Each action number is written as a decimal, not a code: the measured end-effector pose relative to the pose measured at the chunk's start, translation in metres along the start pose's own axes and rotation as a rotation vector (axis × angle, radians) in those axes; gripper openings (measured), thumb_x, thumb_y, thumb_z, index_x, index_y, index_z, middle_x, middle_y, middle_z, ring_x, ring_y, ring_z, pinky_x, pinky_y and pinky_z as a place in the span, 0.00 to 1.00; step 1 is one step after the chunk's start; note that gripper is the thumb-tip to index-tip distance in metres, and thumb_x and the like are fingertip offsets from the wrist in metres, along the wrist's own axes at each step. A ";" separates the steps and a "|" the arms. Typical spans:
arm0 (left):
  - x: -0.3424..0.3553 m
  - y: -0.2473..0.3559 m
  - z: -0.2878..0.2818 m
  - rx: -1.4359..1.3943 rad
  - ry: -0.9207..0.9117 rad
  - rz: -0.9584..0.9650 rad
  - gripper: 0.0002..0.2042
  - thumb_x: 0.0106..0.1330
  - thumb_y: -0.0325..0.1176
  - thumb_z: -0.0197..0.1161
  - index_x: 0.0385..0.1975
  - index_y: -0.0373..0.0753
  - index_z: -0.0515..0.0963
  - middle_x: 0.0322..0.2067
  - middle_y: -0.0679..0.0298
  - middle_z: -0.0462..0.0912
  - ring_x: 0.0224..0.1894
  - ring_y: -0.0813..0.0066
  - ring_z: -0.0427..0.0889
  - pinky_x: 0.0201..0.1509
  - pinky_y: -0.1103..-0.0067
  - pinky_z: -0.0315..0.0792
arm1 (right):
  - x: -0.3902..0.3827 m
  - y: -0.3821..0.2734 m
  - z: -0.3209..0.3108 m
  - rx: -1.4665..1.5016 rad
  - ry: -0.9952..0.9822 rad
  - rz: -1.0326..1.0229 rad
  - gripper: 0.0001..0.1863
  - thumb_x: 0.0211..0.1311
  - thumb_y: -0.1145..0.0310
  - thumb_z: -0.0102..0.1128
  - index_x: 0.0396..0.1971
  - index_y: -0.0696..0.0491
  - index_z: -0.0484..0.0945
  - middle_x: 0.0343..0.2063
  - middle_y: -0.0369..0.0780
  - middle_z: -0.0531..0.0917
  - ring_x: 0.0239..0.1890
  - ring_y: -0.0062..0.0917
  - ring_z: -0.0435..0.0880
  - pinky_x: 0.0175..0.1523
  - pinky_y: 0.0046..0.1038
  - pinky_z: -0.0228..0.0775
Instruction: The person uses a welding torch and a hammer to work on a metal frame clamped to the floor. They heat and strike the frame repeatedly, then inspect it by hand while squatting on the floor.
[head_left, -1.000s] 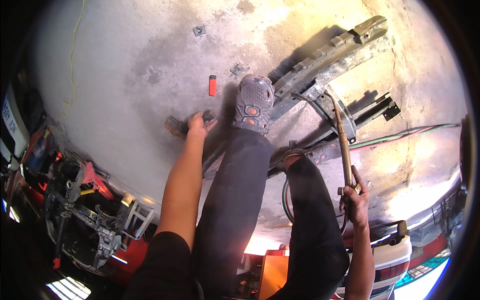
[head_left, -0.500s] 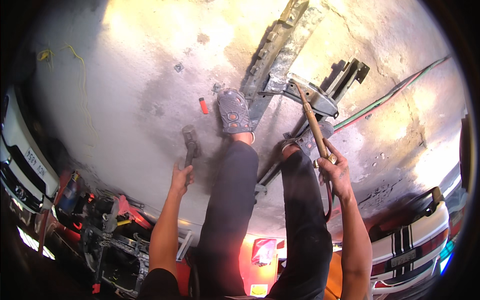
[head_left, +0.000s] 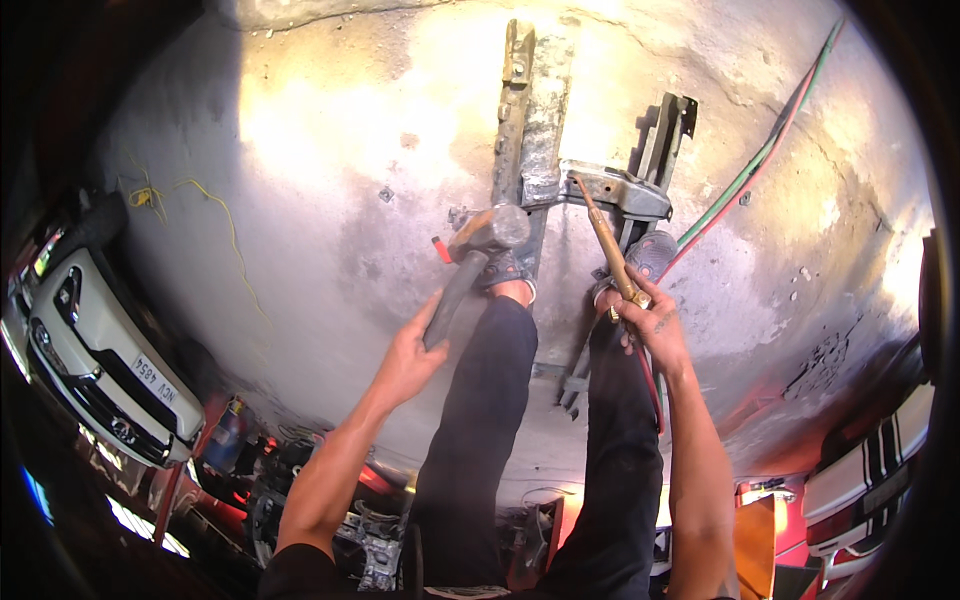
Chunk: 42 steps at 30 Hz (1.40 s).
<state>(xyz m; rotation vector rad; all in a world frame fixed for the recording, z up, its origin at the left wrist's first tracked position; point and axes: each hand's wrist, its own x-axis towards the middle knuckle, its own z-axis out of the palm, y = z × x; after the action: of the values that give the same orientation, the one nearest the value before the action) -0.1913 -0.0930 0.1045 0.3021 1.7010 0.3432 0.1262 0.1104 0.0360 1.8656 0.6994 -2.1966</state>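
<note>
My left hand (head_left: 412,352) is closed round the dark handle of a sledgehammer (head_left: 490,232). Its heavy head is raised over my left foot and partly hides the shoe. In my right hand (head_left: 650,322) is a brass gas torch (head_left: 603,230), gripped near its valves. The tip points at a bent metal bracket (head_left: 622,190) joined to a long, worn steel rail (head_left: 545,110) on the floor. No flame can be made out at the tip. My right shoe (head_left: 652,255) is beside the bracket.
Green and red hoses (head_left: 745,180) run across the floor at the right. A red lighter (head_left: 441,250) lies by the hammer head. Yellow cord (head_left: 225,215) is on the concrete at left. A white vehicle (head_left: 125,360) stands at left, and a striped one (head_left: 880,470) at right.
My left hand has lifted the sledgehammer up and to the right, toward the rail. The torch stays in my right hand, its tip still at the bracket. The whole view has turned.
</note>
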 end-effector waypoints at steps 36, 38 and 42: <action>0.197 -0.011 0.061 0.809 -0.109 0.075 0.20 0.56 0.40 0.66 0.47 0.37 0.85 0.36 0.42 0.88 0.43 0.40 0.87 0.50 0.56 0.78 | 0.011 0.028 -0.016 0.043 0.017 0.022 0.38 0.63 0.77 0.67 0.74 0.54 0.69 0.33 0.38 0.84 0.14 0.19 0.77 0.18 0.24 0.71; 0.189 -0.025 0.068 0.774 -0.084 0.048 0.17 0.57 0.39 0.65 0.43 0.37 0.85 0.35 0.42 0.87 0.42 0.40 0.87 0.48 0.56 0.78 | 0.013 0.028 -0.019 0.045 0.007 0.021 0.37 0.63 0.77 0.67 0.74 0.54 0.70 0.31 0.38 0.84 0.14 0.19 0.77 0.18 0.24 0.71; 0.170 -0.032 0.062 0.755 0.005 -0.003 0.15 0.57 0.38 0.65 0.40 0.37 0.85 0.31 0.42 0.86 0.39 0.40 0.86 0.45 0.55 0.77 | 0.014 0.035 -0.021 0.055 0.013 0.017 0.37 0.63 0.77 0.67 0.75 0.53 0.70 0.27 0.37 0.83 0.14 0.18 0.77 0.18 0.24 0.71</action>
<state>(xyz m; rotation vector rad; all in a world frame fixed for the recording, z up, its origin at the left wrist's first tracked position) -0.1566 -0.0530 -0.0714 0.8460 1.7802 -0.3221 0.1570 0.0919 0.0118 1.9059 0.6285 -2.2173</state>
